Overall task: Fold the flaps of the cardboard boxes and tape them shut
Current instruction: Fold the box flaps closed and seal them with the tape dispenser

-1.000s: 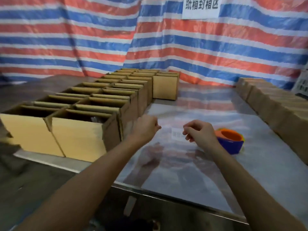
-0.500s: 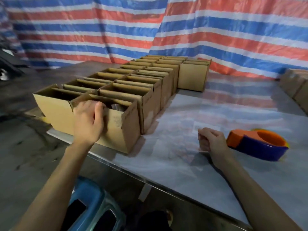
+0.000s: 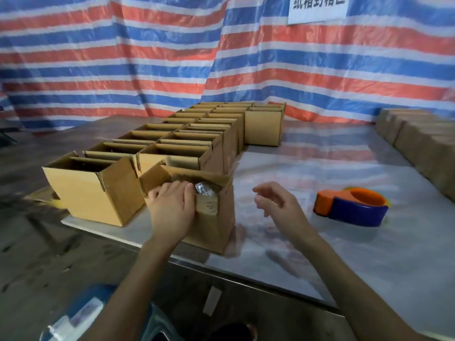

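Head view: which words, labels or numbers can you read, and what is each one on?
"纸箱封箱区": white sign on the tarp; the frame crops the character tops.
Dark print on the nearest box, beside the left hand: too blurred to read.
Print on the box behind it: too small to read.

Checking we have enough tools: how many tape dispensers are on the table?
1. The orange-and-blue plastic tape dispenser lies on the pale shiny table, right of the person's right hand. Another could be hidden inside or behind the brown cardboard boxes.
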